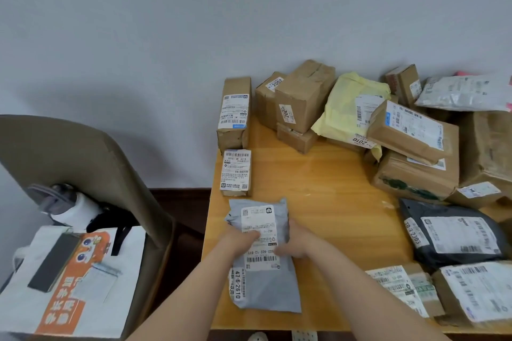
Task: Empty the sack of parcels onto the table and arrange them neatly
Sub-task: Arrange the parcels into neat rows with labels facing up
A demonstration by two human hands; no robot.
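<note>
I am watching both hands gripping a grey poly mailer (pixel 263 257) at the near left corner of the wooden tabletop (pixel 318 188). The left hand (pixel 239 242) is holding its left edge, with the fingers (pixel 249 235) curling over onto the white shipping label. The right hand (pixel 295 243) is clamping the opposite edge, its fingers (pixel 282 251) bending inward onto the same label, so both sets of fingers are closing on the mailer rather than lying apart. The mailer's long axis is running away from me toward the wall, with the label side facing up, the far end crumpling a little and the near end lying by the table's front edge. I cannot tell whether it is resting fully on the wood. Its plastic is looking soft, smooth and wrinkled. Beyond it, along the left edge, a small labelled carton (pixel 236 173) and then a long narrow carton (pixel 234 113) are sitting in line, both stiff brown cardboard with their long sides also pointing to the wall. Farther right, a pale yellow plastic bag (pixel 346 102) is slumping among taped brown boxes, and a glossy black poly mailer (pixel 454 232) is lying near the right side.
</note>
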